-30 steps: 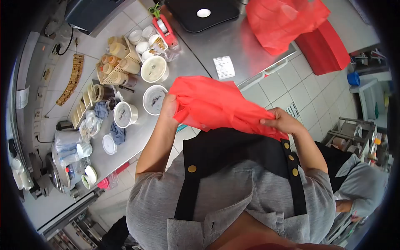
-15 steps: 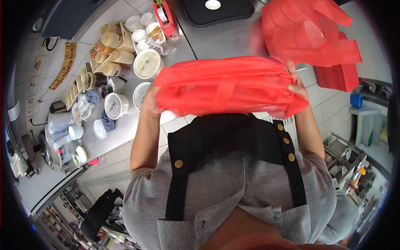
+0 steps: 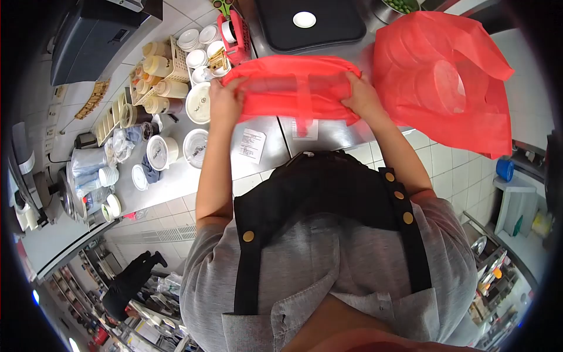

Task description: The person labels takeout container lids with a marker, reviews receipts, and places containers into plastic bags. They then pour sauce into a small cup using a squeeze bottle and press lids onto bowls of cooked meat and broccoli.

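Note:
A red fabric carrier bag (image 3: 275, 105) is stretched sideways over the steel counter, one of its handle straps hanging down in front. My left hand (image 3: 227, 102) is closed on its left end, and my right hand (image 3: 365, 98) pinches the right end. Whether anything lies inside this bag I cannot make out. To the right stands a second red bag (image 3: 404, 94), with stacked round containers showing through its thin material. Two printed paper slips lie below the held bag: a left slip (image 3: 253, 146) and a right slip (image 3: 305, 130), partly covered by the strap.
On the left of the counter (image 3: 176, 190) are lidded white tubs (image 3: 164, 151), a basket of sauce bottles (image 3: 157, 66) and stacked small lids (image 3: 197, 57). A black tray (image 3: 311, 29) and a bowl of green pieces (image 3: 397, 7) sit at the back. Another person (image 3: 132, 287) appears at lower left.
Both hands have carried the bag away from my body, over the counter, and its opening faces me more. The paper slips have come into view. The second bag's handles have dropped.

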Tool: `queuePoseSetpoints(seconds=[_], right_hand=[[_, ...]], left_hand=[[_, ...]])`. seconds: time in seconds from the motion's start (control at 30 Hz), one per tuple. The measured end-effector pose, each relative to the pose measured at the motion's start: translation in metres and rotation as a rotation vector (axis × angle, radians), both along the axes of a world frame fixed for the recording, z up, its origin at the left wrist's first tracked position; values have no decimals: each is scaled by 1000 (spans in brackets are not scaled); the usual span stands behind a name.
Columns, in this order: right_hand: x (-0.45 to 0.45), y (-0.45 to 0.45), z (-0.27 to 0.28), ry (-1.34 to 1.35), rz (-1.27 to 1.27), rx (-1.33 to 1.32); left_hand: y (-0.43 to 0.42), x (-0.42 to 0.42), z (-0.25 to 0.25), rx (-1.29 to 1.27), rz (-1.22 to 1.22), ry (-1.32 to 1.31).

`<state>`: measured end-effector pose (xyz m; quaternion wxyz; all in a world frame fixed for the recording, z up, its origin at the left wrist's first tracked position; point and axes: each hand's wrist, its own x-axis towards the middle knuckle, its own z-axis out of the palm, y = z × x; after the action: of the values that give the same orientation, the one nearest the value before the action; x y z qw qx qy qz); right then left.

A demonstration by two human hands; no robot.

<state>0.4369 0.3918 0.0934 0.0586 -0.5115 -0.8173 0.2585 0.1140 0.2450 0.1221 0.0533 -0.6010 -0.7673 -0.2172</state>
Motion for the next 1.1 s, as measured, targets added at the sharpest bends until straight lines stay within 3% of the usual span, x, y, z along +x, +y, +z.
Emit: queuePoseSetpoints(seconds=[0.03, 0.1, 0.17, 0.23, 0.27, 0.33, 0.47, 0.57, 0.63, 0.67, 0.73, 0.77, 0.8, 0.83, 0.87, 0.9, 0.93, 1.03, 1.1], right_hand=[[-3, 0, -6, 2, 19, -54], [-8, 1, -14, 4, 41, -110], [-9, -4, -19, 89, 45, -107], [-12, -9, -19, 114, 62, -142], [-15, -9, -17, 153, 73, -157], [-18, -9, -14, 132, 76, -168], [-23, -8, -4, 81, 84, -192], [-21, -1, -21, 261, 174, -113], [-22, 8, -32, 317, 244, -16], [-21, 11, -37, 349, 210, -66], [-26, 11, -30, 408, 135, -187], [-26, 9, -24, 431, 92, -254], [-26, 8, -19, 432, 96, -251], [-27, 7, -13, 391, 69, -240], [-27, 6, -9, 350, 42, -228], [-28, 5, -8, 351, 38, -224], [-28, 5, -8, 367, 4, -248], [-25, 2, -15, 363, -52, -246], [-23, 0, -20, 337, -74, -220]], left_hand=[[7, 20, 14, -4, 6, 2], [20, 64, 47, 116, 51, 331], [35, 75, 6, -127, -283, -57], [79, 104, -36, -874, -278, -227], [79, 111, -50, -874, -278, -231], [78, 118, -63, -760, -225, 65], [91, 113, -69, -949, -312, -5], [85, 97, -55, -910, -460, -67], [65, 77, -73, -407, -647, -531], [40, 55, -49, -417, -571, -510], [-1, 31, 21, -57, -280, -701], [-27, 0, 21, 211, -106, -456], [-62, -21, 29, 325, 281, -510], [-95, -74, -15, 668, 453, -560], [-127, -108, -5, 611, 720, -463], [-165, -149, -31, 632, 939, -111], [-209, -186, -62, 464, 1114, 17], [-278, -241, -115, 187, 1397, -540], [-279, -227, -85, 429, 1236, -1350]])
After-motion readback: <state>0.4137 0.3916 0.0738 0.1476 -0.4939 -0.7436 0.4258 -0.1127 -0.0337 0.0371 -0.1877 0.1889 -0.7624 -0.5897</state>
